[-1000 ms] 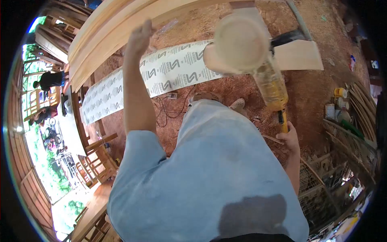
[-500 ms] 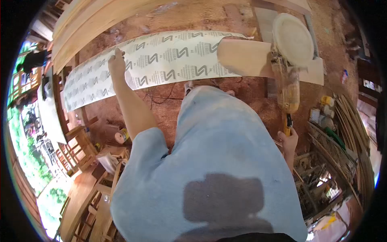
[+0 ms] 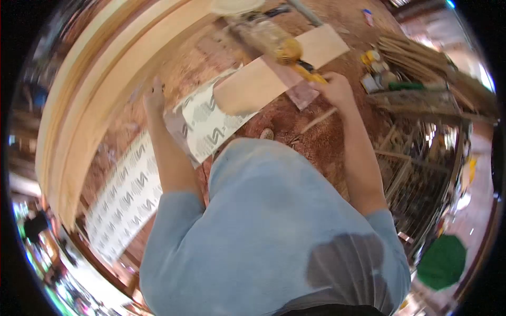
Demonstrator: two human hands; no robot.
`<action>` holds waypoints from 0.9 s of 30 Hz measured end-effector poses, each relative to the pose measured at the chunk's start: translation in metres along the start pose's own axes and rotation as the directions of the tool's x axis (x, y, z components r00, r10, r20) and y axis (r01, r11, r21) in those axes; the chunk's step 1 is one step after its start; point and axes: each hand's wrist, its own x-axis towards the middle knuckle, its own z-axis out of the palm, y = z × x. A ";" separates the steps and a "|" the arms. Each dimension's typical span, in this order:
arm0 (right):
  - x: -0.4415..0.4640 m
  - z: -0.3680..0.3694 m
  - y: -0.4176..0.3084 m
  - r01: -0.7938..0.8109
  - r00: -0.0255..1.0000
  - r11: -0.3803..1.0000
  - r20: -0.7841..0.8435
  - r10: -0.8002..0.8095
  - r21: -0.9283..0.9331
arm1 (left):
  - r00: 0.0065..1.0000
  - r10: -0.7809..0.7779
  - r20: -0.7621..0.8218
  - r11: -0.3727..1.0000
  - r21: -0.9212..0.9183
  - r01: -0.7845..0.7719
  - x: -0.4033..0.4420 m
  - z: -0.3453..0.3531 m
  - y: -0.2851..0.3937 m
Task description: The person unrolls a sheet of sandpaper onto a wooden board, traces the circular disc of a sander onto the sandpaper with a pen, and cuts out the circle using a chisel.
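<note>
My right hand (image 3: pixel 337 90) is closed round the yellow-and-black handle (image 3: pixel 312 73) of a tool. Its head is blurred, with an amber, see-through body (image 3: pixel 263 38) and a pale round part (image 3: pixel 236 5) at the top edge of view. Beneath it runs a plain tan strip (image 3: pixel 247 87), overlapping a long white sheet (image 3: pixel 206 118) printed with dark S-like marks. My left hand (image 3: pixel 154 99) is raised near the sheet's far side, its fingers smeared by motion; whether it touches anything is unclear. The left forearm hides part of the sheet.
Long curved wooden boards (image 3: pixel 79 131) stand along the left. At right are a pile of thin wood strips (image 3: pixel 421 66), small containers (image 3: pixel 371 57) and a dark rack (image 3: pixel 427 147). A green round thing (image 3: pixel 443 262) is at lower right. Reddish ground (image 3: pixel 284 126) shows below the sheet.
The view has turned, so the sheet now slants up to the right. My right hand and the tool appear farther forward and nearer the middle. My left hand is no longer over the printed sheet.
</note>
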 end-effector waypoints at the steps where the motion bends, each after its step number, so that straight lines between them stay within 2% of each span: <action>1: -0.002 -0.005 -0.010 -0.048 0.999 0.998 0.016 0.048 -0.036 | 0.996 0.043 0.080 0.998 0.035 -0.046 -0.003 0.009 0.025; 2: -0.008 0.001 -0.005 -0.086 0.995 0.996 -0.047 0.085 -0.013 | 0.984 0.090 0.155 0.993 0.063 -0.101 -0.007 0.016 0.047; 4: -0.014 0.027 0.019 0.061 0.963 0.993 -0.266 -0.033 0.100 | 0.957 0.101 0.272 0.991 0.058 -0.121 -0.016 0.036 0.065; 5: -0.027 0.030 0.024 0.037 0.948 0.993 -0.317 0.000 0.112 | 0.939 0.153 0.309 0.987 0.007 -0.163 -0.018 0.048 0.057; 7: -0.071 0.039 0.035 0.245 0.774 0.946 -0.630 -0.060 0.210 | 0.879 0.227 0.419 0.974 -0.101 -0.203 -0.033 0.058 0.064; 8: -0.093 0.045 0.045 0.188 0.769 0.949 -0.639 0.018 0.253 | 0.872 0.221 0.437 0.974 -0.139 -0.177 -0.039 0.064 0.062; 9: -0.117 0.049 0.057 0.130 0.752 0.946 -0.652 0.102 0.297 | 0.824 0.334 0.458 0.937 -0.254 -0.239 -0.038 0.071 0.048; 10: -0.144 0.056 0.070 0.032 0.780 0.902 -0.575 0.246 0.430 | 0.774 0.289 0.564 0.952 -0.256 -0.169 -0.037 0.068 0.045; 11: -0.175 0.065 0.083 -0.059 0.793 0.826 -0.476 0.380 0.560 | 0.782 0.265 0.564 0.954 -0.269 -0.129 -0.033 0.077 0.029; 12: -0.206 0.071 0.088 -0.169 0.782 0.824 -0.436 0.447 0.541 | 0.812 0.268 0.518 0.938 -0.334 -0.097 -0.027 0.089 0.005; 13: -0.236 0.076 0.093 -0.276 0.770 0.810 -0.385 0.509 0.518 | 0.797 0.229 0.559 0.943 -0.331 -0.039 -0.018 0.093 -0.005; 14: -0.264 0.087 0.106 -0.448 0.762 0.823 -0.333 0.556 0.350 | 0.785 0.180 0.593 0.949 -0.315 0.020 -0.010 0.101 -0.006; 15: -0.289 0.109 0.123 -0.592 0.745 0.791 -0.271 0.609 0.154 | 0.809 0.178 0.560 0.937 -0.349 0.035 -0.012 0.108 0.001; 16: -0.317 0.135 0.143 -0.620 0.704 0.769 -0.323 0.632 0.152 | 0.838 0.169 0.519 0.923 -0.381 0.050 -0.021 0.108 0.019; 17: -0.348 0.165 0.165 -0.644 0.667 0.750 -0.368 0.647 0.151 | 0.815 0.195 0.546 0.921 -0.387 0.039 -0.026 0.107 0.043; 19: -0.412 0.234 0.214 -0.638 0.704 0.765 -0.340 0.624 0.082 | 0.838 0.185 0.513 0.982 -0.125 -0.141 -0.035 0.103 0.088; 20: -0.437 0.263 0.218 -0.783 0.437 0.492 -0.227 0.870 0.380 | 0.819 0.212 0.533 0.977 -0.137 -0.164 -0.040 0.103 0.107; 21: -0.449 0.275 0.212 -0.785 0.153 0.132 -0.016 0.988 0.606 | 0.813 0.215 0.541 0.976 -0.095 -0.195 -0.046 0.104 0.126; 22: -0.459 0.280 0.211 -0.768 0.139 0.120 -0.019 0.990 0.629 | 0.811 0.218 0.542 0.973 -0.058 -0.223 -0.054 0.110 0.142; 23: -0.467 0.263 0.200 -0.905 0.259 0.225 0.048 0.965 0.362 | 0.802 0.246 0.544 0.967 -0.082 -0.241 -0.069 0.119 0.159; 25: -0.458 0.248 0.207 -0.936 0.350 0.340 0.141 0.926 0.091 | 0.827 0.232 0.513 0.949 -0.306 -0.076 -0.105 0.133 0.187; 27: -0.436 0.232 0.233 -0.837 0.501 0.506 -0.080 0.862 0.208 | 0.648 0.585 0.488 0.808 -0.421 -0.412 -0.137 0.159 0.187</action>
